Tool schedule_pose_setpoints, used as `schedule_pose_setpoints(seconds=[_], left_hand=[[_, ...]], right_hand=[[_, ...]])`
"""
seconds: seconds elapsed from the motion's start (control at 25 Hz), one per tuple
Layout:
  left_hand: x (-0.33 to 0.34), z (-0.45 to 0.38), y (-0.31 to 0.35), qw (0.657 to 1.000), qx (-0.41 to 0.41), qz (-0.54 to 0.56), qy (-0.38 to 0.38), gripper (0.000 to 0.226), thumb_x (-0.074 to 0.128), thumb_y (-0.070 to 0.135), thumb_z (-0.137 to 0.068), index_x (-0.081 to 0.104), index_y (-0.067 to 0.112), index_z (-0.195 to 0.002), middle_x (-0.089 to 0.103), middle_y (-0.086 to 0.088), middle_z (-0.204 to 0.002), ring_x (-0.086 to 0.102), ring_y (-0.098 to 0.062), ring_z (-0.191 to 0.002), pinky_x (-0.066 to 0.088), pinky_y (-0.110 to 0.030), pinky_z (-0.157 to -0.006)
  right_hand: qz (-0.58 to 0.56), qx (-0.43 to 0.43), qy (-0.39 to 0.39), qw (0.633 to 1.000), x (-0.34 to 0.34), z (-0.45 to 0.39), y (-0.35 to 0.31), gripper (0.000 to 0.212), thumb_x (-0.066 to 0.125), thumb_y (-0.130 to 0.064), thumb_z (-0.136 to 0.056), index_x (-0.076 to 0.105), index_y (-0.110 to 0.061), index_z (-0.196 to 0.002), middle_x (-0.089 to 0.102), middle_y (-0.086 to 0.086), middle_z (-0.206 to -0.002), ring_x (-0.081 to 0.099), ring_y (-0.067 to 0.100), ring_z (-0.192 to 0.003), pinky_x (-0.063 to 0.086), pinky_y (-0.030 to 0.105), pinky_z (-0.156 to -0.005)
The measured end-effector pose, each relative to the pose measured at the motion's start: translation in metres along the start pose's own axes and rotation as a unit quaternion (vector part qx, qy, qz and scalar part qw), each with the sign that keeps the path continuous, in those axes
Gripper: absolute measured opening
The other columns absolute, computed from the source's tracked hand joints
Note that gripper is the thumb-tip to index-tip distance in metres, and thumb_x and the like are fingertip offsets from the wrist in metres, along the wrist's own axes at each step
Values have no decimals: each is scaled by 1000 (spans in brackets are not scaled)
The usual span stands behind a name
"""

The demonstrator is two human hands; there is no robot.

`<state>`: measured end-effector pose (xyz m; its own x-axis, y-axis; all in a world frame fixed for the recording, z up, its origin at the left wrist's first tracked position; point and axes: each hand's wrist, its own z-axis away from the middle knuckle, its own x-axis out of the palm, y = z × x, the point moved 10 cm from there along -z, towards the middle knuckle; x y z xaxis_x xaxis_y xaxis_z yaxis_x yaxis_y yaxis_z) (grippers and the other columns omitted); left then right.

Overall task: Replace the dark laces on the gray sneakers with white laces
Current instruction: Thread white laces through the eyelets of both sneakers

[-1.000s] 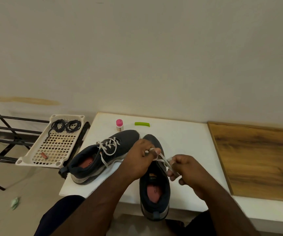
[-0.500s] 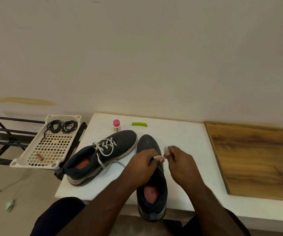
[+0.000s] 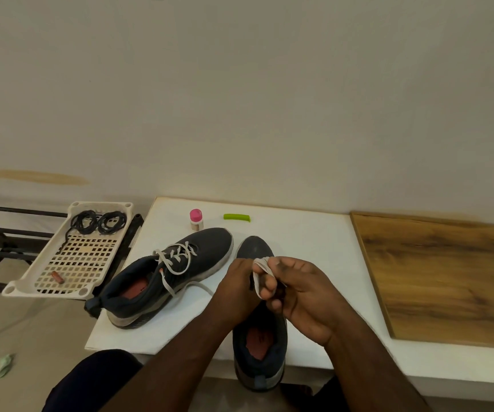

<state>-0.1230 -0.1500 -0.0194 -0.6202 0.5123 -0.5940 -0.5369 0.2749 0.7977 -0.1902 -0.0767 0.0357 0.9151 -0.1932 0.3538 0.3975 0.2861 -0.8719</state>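
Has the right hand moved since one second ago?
Yes. The right hand has moved up the near sneaker towards its toe, meeting the left hand.

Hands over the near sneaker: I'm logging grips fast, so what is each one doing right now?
Left hand: fingers curled, gripping the white lace.
Right hand: holding the same white lace, looped over its fingers.
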Motion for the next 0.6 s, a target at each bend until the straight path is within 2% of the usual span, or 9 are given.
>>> schedule_pose_setpoints(seconds=[0.12,0.2,0.28,0.32,0.36,0.44,0.48,0.56,0.6], left_hand=[[6,-1,-16,999,-38,32,-19,55,69,-4,-83,45,1,-132,54,-16,-122,50,-15,-91,41,-16,-76],[8,-5,-8,1000,-12,26,0,36,67,11,-86,57,17,-120,57,-3,-117,57,-16,-94,44,-24,-80],[14,-10,-8,1000,-7,24,4,16,63,27,-85,57,35,-98,60,2,-113,56,-8,-90,42,-19,-75],[15,-10,-10,1000,-16,10,1,18,62,28,-85,56,34,-102,55,4,-117,53,-5,-93,39,-14,-76],[18,-9,-13,1000,-24,2,-4,26,62,27,-87,55,31,-112,50,6,-123,50,-5,-99,37,-12,-79],[17,-7,-17,1000,-30,5,2,39,60,29,-89,52,27,-127,45,7,-130,48,-7,-108,35,-16,-86],[18,-7,-17,1000,-25,8,4,43,59,30,-89,51,27,-130,46,6,-132,48,-8,-112,34,-17,-89],[19,-7,-15,1000,-19,-1,-4,49,57,29,-90,47,24,-138,44,4,-137,45,-9,-119,31,-18,-96],[19,-6,-16,1000,-24,-5,-5,53,57,28,-92,44,21,-142,41,2,-141,44,-10,-123,29,-17,-98]], right_hand=[[-11,-34,-6,999,13,1,-5,33,53,-28,-93,71,-2,-104,61,10,-75,61,18,-73,47,25,-59],[-71,-71,37,994,7,-4,-8,36,55,-28,-89,68,-2,-109,67,13,-87,64,22,-84,51,28,-66],[-145,-127,100,976,-12,-11,-16,31,53,-22,-93,65,-8,-119,73,10,-108,69,22,-100,55,30,-79],[-135,-158,128,970,-22,-15,-21,29,51,-19,-97,62,-14,-124,72,5,-117,68,17,-109,55,30,-86],[-75,-182,157,968,-30,-19,-27,31,50,-16,-101,59,-19,-130,69,-2,-126,64,11,-117,53,30,-94],[182,-188,219,940,-44,-26,-30,41,51,-18,-103,47,-24,-143,57,-14,-137,53,3,-127,44,24,-103],[348,-159,241,892,-48,-31,-26,44,51,-20,-103,42,-24,-146,56,-14,-134,54,6,-125,43,23,-100],[653,-78,228,718,-52,-41,-8,39,52,-23,-98,46,-23,-137,62,-6,-123,62,17,-113,46,31,-92],[733,-23,205,648,-56,-44,3,31,52,-25,-96,50,-23,-127,64,-5,-118,63,19,-107,46,34,-90]])
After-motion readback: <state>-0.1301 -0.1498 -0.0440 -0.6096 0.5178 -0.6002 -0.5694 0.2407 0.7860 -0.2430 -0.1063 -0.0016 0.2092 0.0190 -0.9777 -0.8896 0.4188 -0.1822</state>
